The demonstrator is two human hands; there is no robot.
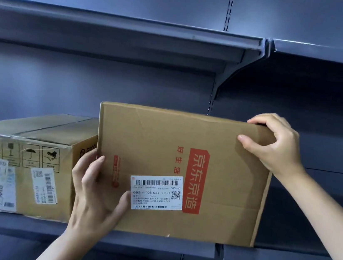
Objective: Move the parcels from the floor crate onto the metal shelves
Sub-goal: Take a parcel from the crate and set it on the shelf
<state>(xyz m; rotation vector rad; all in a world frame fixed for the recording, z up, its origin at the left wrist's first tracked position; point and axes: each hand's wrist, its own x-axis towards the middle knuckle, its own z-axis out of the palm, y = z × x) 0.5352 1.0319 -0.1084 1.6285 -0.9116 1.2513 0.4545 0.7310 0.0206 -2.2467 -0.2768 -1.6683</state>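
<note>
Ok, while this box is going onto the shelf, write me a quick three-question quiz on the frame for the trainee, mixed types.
1. True or false: the box with the red print stands upright on the shelf, to the right of the taped box.
2. Where does the right hand hold the box?
A. bottom edge
B. top right corner
C. white label
3. Fill in: the left hand holds the box at its lower ____ edge, thumb beside the white label.

Key:
1. True
2. B
3. left
</note>
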